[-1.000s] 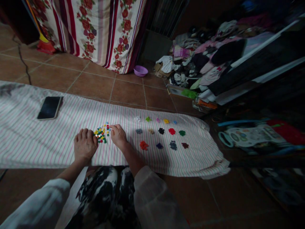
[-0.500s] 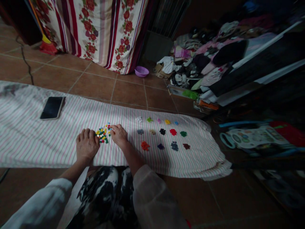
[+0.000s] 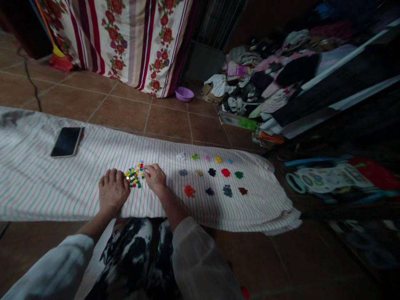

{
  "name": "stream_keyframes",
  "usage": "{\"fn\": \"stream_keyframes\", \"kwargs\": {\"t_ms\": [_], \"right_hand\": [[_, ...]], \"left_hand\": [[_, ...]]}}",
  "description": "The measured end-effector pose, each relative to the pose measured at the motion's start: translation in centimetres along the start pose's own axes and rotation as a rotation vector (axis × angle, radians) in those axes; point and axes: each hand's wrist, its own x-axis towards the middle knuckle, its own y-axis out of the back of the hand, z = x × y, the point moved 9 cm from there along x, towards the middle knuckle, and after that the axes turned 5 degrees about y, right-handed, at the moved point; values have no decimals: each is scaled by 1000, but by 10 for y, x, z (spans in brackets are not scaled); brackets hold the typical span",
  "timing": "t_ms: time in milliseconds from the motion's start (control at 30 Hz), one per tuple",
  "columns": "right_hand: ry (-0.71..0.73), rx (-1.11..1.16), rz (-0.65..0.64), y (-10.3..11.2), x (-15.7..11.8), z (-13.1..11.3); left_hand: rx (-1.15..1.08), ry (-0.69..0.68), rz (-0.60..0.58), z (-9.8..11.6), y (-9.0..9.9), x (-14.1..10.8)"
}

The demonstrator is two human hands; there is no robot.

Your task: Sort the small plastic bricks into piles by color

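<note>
A mixed pile of small coloured pieces (image 3: pixel 134 176) lies on the striped cloth (image 3: pixel 156 152). My left hand (image 3: pixel 113 189) rests flat at the pile's left edge, fingers laid out on the cloth. At the right edge is my right hand (image 3: pixel 155 177), its fingers bent and pinched near the red pieces; whatever is between the fingertips is too small to make out. Farther right, single-colour heaps sit in three rows, among them a white heap (image 3: pixel 181 156), a black heap (image 3: pixel 212 172), a red heap (image 3: pixel 225 172), an orange heap (image 3: pixel 189 191) and a brown heap (image 3: pixel 243 191).
A phone (image 3: pixel 66 142) lies on the cloth at the left. Beyond the cloth are a purple basin (image 3: pixel 184 94) on the tiled floor, a floral curtain (image 3: pixel 137 46), a red broom (image 3: pixel 61 62) and heaped clothes (image 3: pixel 250 75).
The whole view has shifted slightly, with things appearing a little farther left. My hands keep nearly the same places beside the pile.
</note>
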Motion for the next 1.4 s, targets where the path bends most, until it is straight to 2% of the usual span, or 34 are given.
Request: {"fn": "stream_keyframes", "kwargs": {"t_ms": [733, 1067, 1267, 1400], "right_hand": [[62, 91, 186, 4, -8, 1], [15, 120, 265, 6, -12, 8], [8, 195, 275, 11, -17, 14], [38, 214, 275, 26, -23, 22]], "left_hand": [[40, -19, 24, 1, 2, -2], [-14, 4, 8, 2, 3, -1], [-19, 9, -7, 2, 4, -2], [-5, 10, -11, 3, 5, -2]]}}
